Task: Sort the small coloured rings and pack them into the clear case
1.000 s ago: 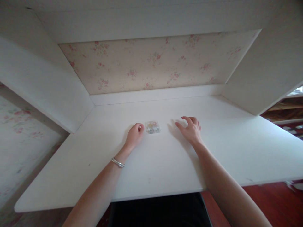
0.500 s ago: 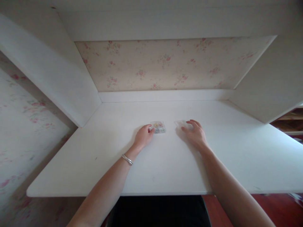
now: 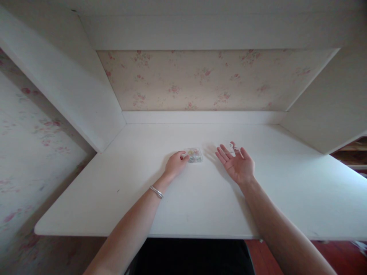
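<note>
A small clear plastic box lies on the white desktop, its compartments holding little yellow, red and greenish pieces too small to make out. My left hand rests at its left edge, thumb and forefinger closed on that side. To the right, my right hand is raised a little and turned palm up, its fingers partly stretched. Between its thumb and forefinger is a clear plastic piece with small dark marks; its outline is hard to see.
The white desktop runs to a low back ledge below flowered wallpaper. White side panels stand at left and right, with a shelf overhead. A tiny dark mark shows on the left of the desktop.
My right hand has turned from palm down to palm up, lifting the clear piece off the desktop. My left hand stays at the box. The view has shifted slightly.
</note>
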{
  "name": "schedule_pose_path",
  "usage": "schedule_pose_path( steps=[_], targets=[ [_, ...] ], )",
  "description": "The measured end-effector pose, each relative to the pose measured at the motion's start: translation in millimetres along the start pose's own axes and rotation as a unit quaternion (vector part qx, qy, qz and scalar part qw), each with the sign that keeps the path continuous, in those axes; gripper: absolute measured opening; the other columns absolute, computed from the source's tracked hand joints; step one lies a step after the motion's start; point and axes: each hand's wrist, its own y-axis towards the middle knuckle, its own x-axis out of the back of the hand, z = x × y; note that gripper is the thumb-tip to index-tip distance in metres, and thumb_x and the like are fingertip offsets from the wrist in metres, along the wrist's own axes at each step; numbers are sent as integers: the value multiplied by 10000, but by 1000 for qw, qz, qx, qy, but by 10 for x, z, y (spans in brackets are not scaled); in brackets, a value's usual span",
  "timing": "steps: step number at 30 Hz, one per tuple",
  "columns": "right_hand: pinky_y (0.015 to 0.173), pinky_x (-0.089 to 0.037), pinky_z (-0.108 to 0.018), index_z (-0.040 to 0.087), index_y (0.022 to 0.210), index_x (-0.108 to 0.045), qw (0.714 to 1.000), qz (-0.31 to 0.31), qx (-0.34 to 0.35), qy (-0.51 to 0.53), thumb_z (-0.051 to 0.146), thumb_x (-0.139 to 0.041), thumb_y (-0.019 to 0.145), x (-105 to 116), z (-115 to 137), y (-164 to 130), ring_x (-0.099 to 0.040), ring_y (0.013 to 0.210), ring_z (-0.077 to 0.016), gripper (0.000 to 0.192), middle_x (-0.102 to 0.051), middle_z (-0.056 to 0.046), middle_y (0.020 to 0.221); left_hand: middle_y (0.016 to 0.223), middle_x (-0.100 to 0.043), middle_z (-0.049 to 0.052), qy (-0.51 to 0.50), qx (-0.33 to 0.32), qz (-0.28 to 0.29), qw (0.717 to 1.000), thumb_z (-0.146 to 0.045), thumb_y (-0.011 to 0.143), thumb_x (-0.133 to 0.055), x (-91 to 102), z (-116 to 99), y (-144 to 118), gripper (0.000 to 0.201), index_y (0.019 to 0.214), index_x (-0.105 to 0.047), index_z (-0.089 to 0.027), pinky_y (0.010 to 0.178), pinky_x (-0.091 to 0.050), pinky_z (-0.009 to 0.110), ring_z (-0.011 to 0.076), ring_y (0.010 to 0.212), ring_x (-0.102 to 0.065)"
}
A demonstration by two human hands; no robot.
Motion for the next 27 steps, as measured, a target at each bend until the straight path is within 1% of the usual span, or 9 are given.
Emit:
schedule_pose_path(
  steps=[3,6,8,10,13,15,21,24,27],
  targets=[
    [922,-475,-502,273,1030,-579,995,-8,-41,92,433,-467,834,-28,20,-2,-563,1124,-259,277,-610,-92,1170,925,-681,43,-2,2,2,1000,-475,834,-500,6,-11,4,457,1176,-598,-189,714,-429,233,158,806,-604],
    [874,-521,-462,241,983,-580,992,-27,-72,104,316,-496,846,-58,-12,33,-611,1052,-244,178,-635,-91,1116,890,-679,35,12,-2,1,1000,-483,828,-505,7,-19,-4,454,1165,-609,-196,699,-424,232,161,786,-596],
    [813,-564,-394,215,940,-574,992,-57,-87,64,228,-510,848,-65,-64,68,-661,938,-216,114,-665,-86,1037,901,-680,39,21,-7,0,1000,-481,826,-506,6,-21,-8,439,1142,-627,-201,708,-427,239,166,793,-598],
    [727,-593,-322,195,919,-569,993,-90,-77,7,189,-530,845,-68,-128,95,-689,796,-183,84,-685,-77,932,936,-682,49,27,-17,-3,999,-465,825,-510,6,-24,-10,417,1122,-645,-204,744,-430,252,175,821,-602],
    [619,-594,-238,194,952,-564,991,-110,-40,-64,197,-579,833,-84,-207,104,-678,644,-135,120,-682,-42,818,974,-688,61,23,-24,-2,999,-425,824,-524,12,-38,-15,386,1113,-658,-207,794,-429,265,185,859,-611],
    [564,-580,-199,203,983,-561,989,-109,-34,-96,224,-605,826,-111,-242,92,-662,591,-112,164,-673,-21,794,980,-696,59,16,-23,8,1000,-413,828,-520,20,-52,-23,369,1103,-668,-216,810,-429,267,186,871,-618],
    [483,-535,-174,221,1139,-546,980,-96,-32,-172,309,-591,836,-225,-379,56,-630,549,-86,320,-650,-16,883,1030,-698,42,18,-35,48,998,-398,845,-500,47,-103,-89,336,1084,-679,-245,832,-430,266,182,907,-620],
    [477,-525,-193,217,1181,-546,968,-97,-20,-230,352,-593,825,-248,-464,37,-606,533,-79,384,-633,-35,977,1014,-701,43,22,-63,58,996,-389,850,-494,42,-137,-161,333,1085,-678,-241,840,-432,267,179,898,-620],
    [475,-513,-218,208,1216,-537,955,-88,-3,-283,398,-589,815,-242,-510,3,-587,519,-81,447,-621,-49,1005,987,-703,47,22,-84,63,994,-369,852,-495,8,-181,-248,327,1084,-676,-227,843,-437,268,175,873,-622]
  ],
)
